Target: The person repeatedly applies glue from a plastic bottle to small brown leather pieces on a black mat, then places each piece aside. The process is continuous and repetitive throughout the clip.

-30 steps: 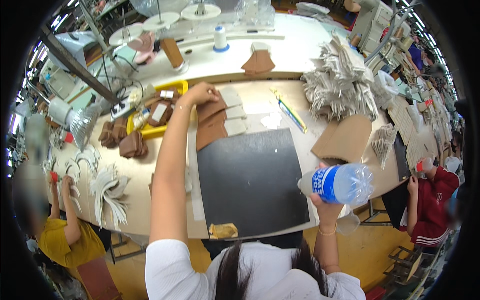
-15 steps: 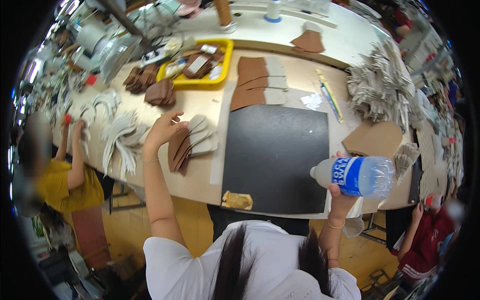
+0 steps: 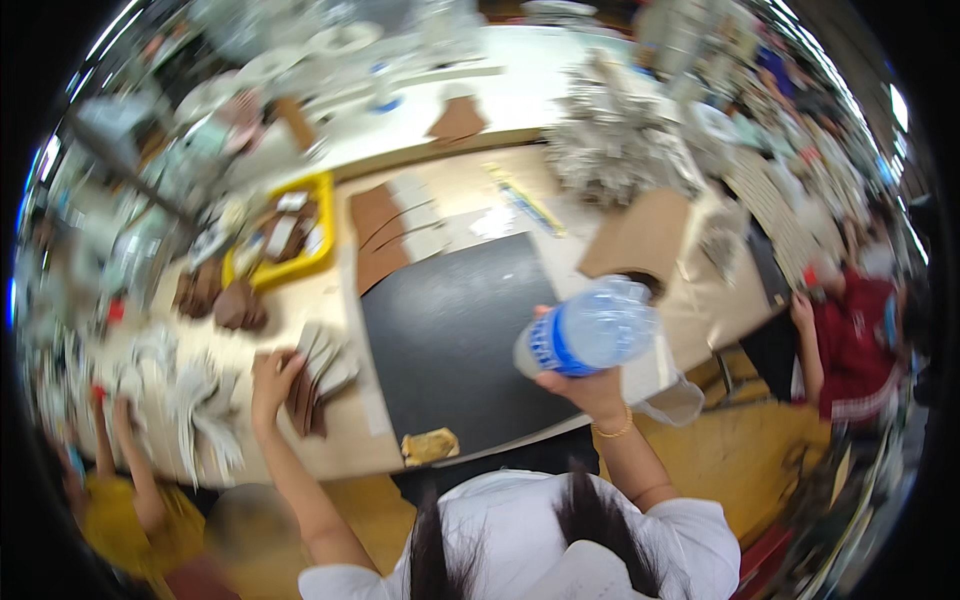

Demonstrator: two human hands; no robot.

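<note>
My right hand [image 3: 592, 388] is wrapped round a clear plastic bottle [image 3: 625, 318] with a blue label. The bottle is tilted over the right side of a black mat [image 3: 450, 350], its base toward the far right. Loosely bent, the fingers of my left hand [image 3: 272, 382] rest at the left edge of a fanned stack of brown and grey pieces [image 3: 318, 375]; I see no grip on them. A small tan scrap [image 3: 430, 447] lies on the mat's near left corner.
A yellow tray [image 3: 328, 225] holds brown bundles. Beyond the mat lie overlapping brown-and-grey pieces [image 3: 385, 235] and a yellow-and-blue strip [image 3: 527, 203]. A large pile of grey pieces [image 3: 615, 130] stands at far right, near a brown curved sheet [image 3: 640, 240]. People sit at both sides.
The view has swung to the right and blurred. My left hand has come down from above the fanned stack to its left edge. The bottle stays in my right hand, now over the mat.
</note>
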